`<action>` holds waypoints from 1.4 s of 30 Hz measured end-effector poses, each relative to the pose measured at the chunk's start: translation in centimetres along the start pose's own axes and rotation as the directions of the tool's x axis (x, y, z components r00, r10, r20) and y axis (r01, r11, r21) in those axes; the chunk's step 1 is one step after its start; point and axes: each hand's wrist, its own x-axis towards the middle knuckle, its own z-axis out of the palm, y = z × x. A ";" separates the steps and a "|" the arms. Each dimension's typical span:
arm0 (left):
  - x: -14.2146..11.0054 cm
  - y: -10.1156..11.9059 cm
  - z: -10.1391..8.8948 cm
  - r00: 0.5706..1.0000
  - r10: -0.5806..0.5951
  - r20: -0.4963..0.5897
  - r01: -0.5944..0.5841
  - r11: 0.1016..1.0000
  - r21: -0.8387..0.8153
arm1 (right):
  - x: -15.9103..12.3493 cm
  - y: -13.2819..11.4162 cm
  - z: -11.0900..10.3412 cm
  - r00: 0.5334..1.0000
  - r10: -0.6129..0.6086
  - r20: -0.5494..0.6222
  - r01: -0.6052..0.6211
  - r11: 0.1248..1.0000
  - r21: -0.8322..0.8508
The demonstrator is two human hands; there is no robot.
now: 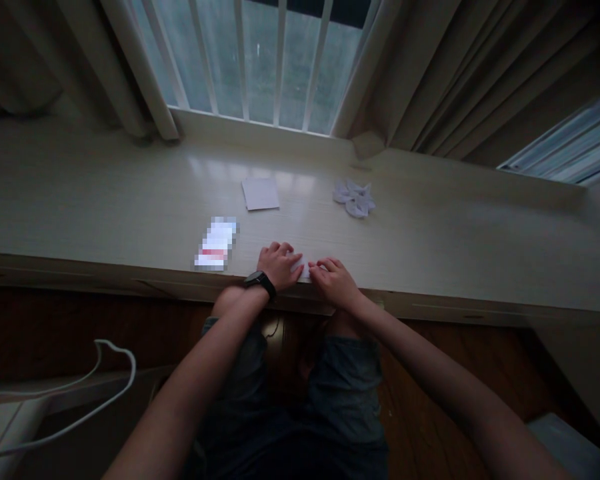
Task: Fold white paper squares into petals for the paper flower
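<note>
A small piece of white paper [304, 267] lies at the front edge of the pale ledge [430, 233], between my hands. My left hand [280, 265], with a black watch on its wrist, rests on the paper's left side with its fingers spread over it. My right hand [334, 281] pinches the right side with curled fingers. Behind them lies a stack of square white paper [261, 193]. Several folded white paper pieces [355, 199] sit in a cluster to the right of the stack. A lit phone [217, 243], its screen blurred out, lies left of my left hand.
A barred window [260, 67] stands behind the ledge, with a curtain [430, 73] on its right and another [90, 73] on its left. A white cable [130, 367] loops at lower left. My knees are under the ledge's front edge.
</note>
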 end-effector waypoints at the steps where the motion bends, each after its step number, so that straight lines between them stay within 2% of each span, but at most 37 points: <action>1: 0.0 0.0 0.0 1.000 -0.007 -0.002 0.007 1.000 0.001 | -0.5 0.0 0.0 1.000 0.009 -0.004 -0.009 1.000 0.001; 4: -0.1 -0.1 0.2 1.000 -0.023 -0.013 0.022 1.000 -0.009 | -1.7 0.0 -0.3 0.998 0.052 -0.018 -0.051 0.998 0.021; 7: -0.1 -0.4 0.4 0.999 -0.028 -0.020 0.027 0.999 -0.034 | -1.6 0.6 -0.7 0.989 0.146 -0.008 -0.145 0.987 0.067; 11: -0.1 -0.7 0.7 0.999 -0.040 -0.022 0.038 0.997 -0.062 | 1.6 1.4 -0.8 0.941 0.329 0.077 -0.336 0.935 0.113; 16: -0.1 -0.7 0.7 0.999 -0.038 -0.020 0.036 0.997 -0.068 | 6.0 1.0 0.4 0.870 0.435 0.232 -0.447 0.894 -0.001; 19: -0.2 -0.7 0.8 0.999 -0.025 -0.034 0.023 0.997 -0.067 | 6.7 0.9 0.7 0.862 0.421 0.282 -0.432 0.902 -0.026; 25: -0.2 -0.9 1.1 0.997 -0.021 -0.070 0.015 0.997 -0.077 | 5.8 1.4 -0.1 0.864 0.349 0.364 -0.363 0.931 -0.031; 36: -0.2 -0.9 0.9 0.998 -0.022 -0.059 0.018 0.997 -0.075 | 2.4 1.5 -0.4 0.869 0.364 0.335 -0.384 0.923 -0.007; 39: -0.2 -0.8 0.9 0.999 -0.029 -0.045 0.026 0.997 -0.073 | 1.8 1.9 -0.3 0.870 0.372 0.323 -0.407 0.912 0.046; 42: -0.2 -0.8 0.8 0.999 -0.035 -0.041 0.032 0.997 -0.076 | 1.5 2.4 -0.2 0.850 0.397 0.346 -0.464 0.876 0.132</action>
